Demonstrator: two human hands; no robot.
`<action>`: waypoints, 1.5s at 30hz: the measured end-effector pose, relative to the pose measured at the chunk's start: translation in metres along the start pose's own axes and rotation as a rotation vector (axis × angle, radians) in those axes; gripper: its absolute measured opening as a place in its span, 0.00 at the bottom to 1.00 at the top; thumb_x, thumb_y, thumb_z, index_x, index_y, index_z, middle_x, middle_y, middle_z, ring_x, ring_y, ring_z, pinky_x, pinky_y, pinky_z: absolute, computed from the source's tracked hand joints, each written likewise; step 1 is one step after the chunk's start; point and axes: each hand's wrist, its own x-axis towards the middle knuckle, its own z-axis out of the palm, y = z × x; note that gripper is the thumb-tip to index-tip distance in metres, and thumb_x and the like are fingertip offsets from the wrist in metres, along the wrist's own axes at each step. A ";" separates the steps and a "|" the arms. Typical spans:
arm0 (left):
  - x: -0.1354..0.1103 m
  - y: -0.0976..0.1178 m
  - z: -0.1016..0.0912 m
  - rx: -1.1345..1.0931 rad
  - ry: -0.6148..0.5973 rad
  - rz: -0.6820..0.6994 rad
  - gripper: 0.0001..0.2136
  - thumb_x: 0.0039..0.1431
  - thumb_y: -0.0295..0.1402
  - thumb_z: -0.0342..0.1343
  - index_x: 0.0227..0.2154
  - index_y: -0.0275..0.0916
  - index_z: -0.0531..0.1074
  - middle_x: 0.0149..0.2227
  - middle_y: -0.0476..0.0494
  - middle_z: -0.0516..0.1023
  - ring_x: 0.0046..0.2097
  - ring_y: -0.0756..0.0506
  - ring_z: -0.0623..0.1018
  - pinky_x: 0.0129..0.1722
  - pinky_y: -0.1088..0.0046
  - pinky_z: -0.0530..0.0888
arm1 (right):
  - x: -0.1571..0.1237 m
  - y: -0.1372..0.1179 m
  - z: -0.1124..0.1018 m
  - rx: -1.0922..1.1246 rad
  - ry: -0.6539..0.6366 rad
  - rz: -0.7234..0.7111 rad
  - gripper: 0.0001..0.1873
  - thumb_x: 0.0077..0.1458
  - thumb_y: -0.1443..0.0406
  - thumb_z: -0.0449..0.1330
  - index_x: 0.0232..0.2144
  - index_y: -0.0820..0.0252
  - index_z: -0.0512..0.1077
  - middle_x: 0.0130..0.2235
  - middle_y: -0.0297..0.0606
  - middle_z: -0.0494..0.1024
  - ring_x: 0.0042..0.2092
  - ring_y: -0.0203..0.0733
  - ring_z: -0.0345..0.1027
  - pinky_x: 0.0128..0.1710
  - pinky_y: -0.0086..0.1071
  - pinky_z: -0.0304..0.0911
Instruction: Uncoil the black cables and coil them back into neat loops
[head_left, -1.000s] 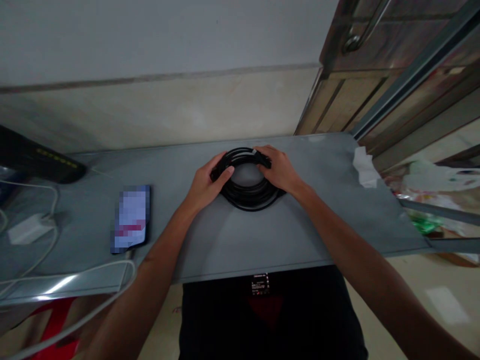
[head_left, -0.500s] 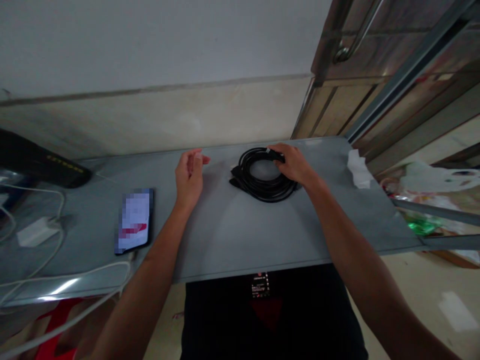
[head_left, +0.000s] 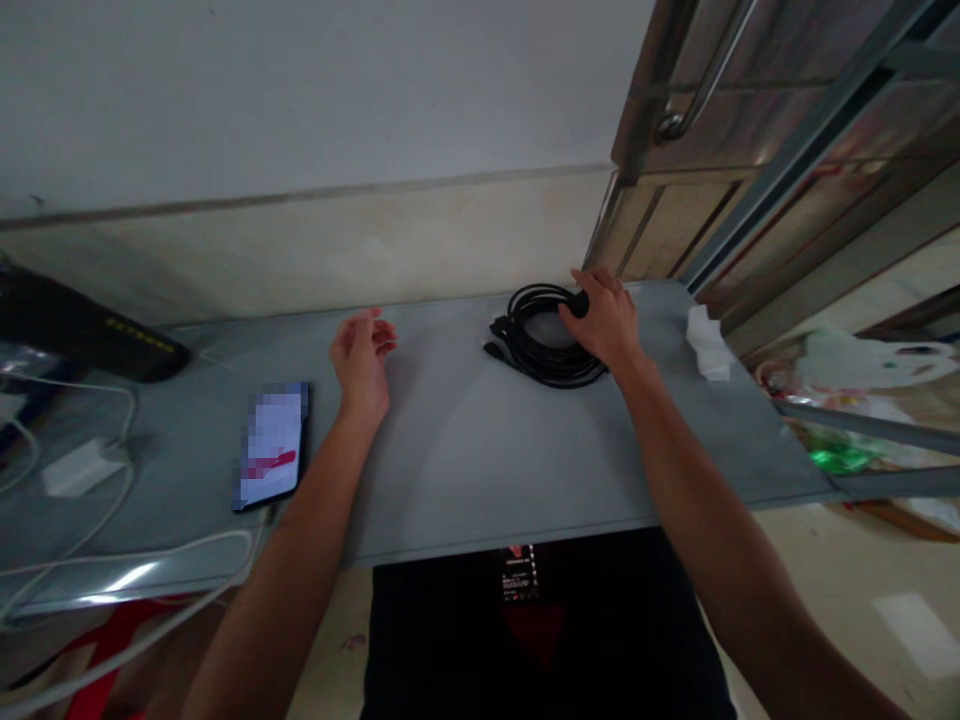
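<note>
A black coiled cable (head_left: 536, 345) lies on the grey table (head_left: 465, 460) near its far right edge. My right hand (head_left: 607, 325) rests on the coil's right side, fingers curled over the cable. My left hand (head_left: 361, 362) hovers over the table to the left of the coil, apart from it, with fingers loosely apart and nothing in it. A phone (head_left: 271, 445) lies flat on the table, left of my left hand.
A white crumpled tissue (head_left: 705, 342) lies at the table's right end. A black box (head_left: 82, 330) with yellow lights sits at the far left, with a white charger (head_left: 71, 470) and white cords (head_left: 127, 560) below it. A metal door frame (head_left: 757, 150) stands at the right.
My left hand let go of the coil and drew back to the left. My right hand slid the coil farther back and to the right on the table.
</note>
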 end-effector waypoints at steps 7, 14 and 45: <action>-0.004 0.011 0.003 -0.126 -0.101 -0.082 0.22 0.63 0.60 0.66 0.37 0.44 0.77 0.27 0.52 0.73 0.29 0.49 0.72 0.34 0.65 0.70 | -0.001 -0.026 0.002 0.155 0.265 0.030 0.23 0.78 0.48 0.54 0.36 0.53 0.74 0.34 0.40 0.79 0.38 0.46 0.75 0.48 0.42 0.74; -0.003 0.024 0.001 -0.163 -0.158 -0.133 0.23 0.57 0.61 0.68 0.31 0.47 0.74 0.24 0.51 0.67 0.25 0.48 0.63 0.28 0.66 0.68 | -0.004 -0.031 0.003 0.195 0.262 0.055 0.34 0.77 0.44 0.53 0.22 0.51 0.54 0.23 0.31 0.60 0.27 0.37 0.56 0.36 0.37 0.63; -0.017 0.048 0.008 -0.529 -0.105 -0.382 0.13 0.73 0.38 0.61 0.31 0.41 0.78 0.23 0.51 0.69 0.23 0.50 0.66 0.25 0.73 0.70 | -0.004 -0.026 0.008 0.273 0.302 -0.029 0.34 0.76 0.48 0.58 0.21 0.52 0.52 0.22 0.26 0.51 0.26 0.35 0.48 0.32 0.38 0.52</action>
